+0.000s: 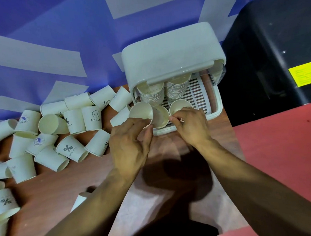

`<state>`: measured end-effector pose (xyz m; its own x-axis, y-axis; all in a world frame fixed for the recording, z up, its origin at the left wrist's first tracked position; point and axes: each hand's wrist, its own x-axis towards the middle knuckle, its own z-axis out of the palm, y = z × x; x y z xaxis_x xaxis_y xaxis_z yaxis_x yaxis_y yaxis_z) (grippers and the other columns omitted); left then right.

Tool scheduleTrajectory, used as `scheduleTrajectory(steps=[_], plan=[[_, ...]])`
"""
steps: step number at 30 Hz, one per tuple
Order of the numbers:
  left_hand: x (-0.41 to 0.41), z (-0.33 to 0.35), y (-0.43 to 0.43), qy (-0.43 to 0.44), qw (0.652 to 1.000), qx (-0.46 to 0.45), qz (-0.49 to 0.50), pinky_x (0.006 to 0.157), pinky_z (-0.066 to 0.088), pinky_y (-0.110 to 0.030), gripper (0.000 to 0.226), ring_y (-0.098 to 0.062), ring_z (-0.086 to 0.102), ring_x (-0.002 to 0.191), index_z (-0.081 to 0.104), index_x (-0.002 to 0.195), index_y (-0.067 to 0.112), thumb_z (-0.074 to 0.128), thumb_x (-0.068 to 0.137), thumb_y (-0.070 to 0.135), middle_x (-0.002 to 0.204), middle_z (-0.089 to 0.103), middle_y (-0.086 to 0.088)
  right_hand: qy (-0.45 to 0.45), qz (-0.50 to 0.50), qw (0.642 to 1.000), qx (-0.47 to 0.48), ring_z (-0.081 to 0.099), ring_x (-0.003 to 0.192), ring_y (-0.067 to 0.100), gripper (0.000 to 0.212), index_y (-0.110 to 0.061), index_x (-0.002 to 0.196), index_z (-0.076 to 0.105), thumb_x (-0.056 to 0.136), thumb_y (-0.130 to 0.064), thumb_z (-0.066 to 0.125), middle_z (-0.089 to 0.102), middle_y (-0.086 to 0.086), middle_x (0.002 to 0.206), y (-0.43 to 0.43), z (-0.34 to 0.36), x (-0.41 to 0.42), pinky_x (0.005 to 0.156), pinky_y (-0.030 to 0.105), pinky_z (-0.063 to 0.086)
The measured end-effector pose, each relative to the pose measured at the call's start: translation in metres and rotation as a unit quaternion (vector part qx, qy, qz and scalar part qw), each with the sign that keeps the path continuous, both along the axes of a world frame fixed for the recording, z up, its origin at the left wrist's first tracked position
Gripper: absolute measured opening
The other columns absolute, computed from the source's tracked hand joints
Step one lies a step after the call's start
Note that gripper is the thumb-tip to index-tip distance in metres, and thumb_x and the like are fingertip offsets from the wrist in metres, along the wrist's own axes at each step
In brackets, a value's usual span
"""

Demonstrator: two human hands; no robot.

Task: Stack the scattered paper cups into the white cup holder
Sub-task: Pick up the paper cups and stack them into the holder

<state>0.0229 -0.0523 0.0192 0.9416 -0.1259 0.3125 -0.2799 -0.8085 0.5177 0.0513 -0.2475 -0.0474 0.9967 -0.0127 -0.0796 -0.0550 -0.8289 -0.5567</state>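
Observation:
The white cup holder [171, 52] stands at the table's far side, its lid raised over a slatted tray [195, 94]. Two stacks of paper cups [176, 89] lie inside it. My left hand [130, 142] grips an upright paper cup [141, 111] by its near rim at the tray's front left corner. A second cup [161, 115] sits just to its right, between my hands. My right hand [191, 123] pinches the rim of a third cup [179, 105] on the tray's front. Several printed paper cups [69, 129] lie scattered on the left.
The brown wooden table [82, 177] ends to the right of the holder, with red floor [282, 156] beyond. A black machine [277, 57] with a yellow label stands at the far right. A blue and white banner [57, 41] hangs behind the table.

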Motion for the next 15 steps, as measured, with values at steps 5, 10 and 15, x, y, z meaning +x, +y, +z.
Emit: scheduleTrajectory(steps=[5,10,15], plan=[[0.004,0.000,-0.008,-0.003,1.000,0.008,-0.003,0.069,0.044,-0.033,0.011,-0.019,0.065,0.082,0.075,0.096,0.019,0.069,0.089,0.025,0.091,0.071,0.003,0.011,-0.016,0.999,0.025,0.059,0.074,0.020,0.018,-0.023,0.074,0.072,0.085,-0.036,0.066,0.064,-0.006,0.070,0.002,-0.001,0.001,0.073,0.040,0.047],[0.011,-0.011,-0.014,0.024,0.999,0.041,-0.021,0.070,0.047,-0.039,0.011,-0.024,0.066,0.079,0.075,0.094,0.022,0.068,0.087,0.026,0.090,0.071,0.003,0.024,-0.016,0.999,0.040,0.058,0.076,0.018,0.017,-0.024,0.075,0.073,0.086,-0.035,0.067,0.064,-0.007,0.071,0.002,0.000,0.001,0.076,0.040,0.048],[0.015,-0.029,-0.013,0.116,0.987,0.108,-0.025,0.072,0.046,-0.036,0.020,-0.027,0.067,0.079,0.076,0.097,0.026,0.062,0.087,0.034,0.092,0.073,0.003,0.029,-0.017,0.998,0.046,0.056,0.076,0.018,0.019,-0.023,0.074,0.072,0.086,-0.036,0.067,0.059,-0.009,0.069,0.001,0.001,0.003,0.074,0.038,0.046]])
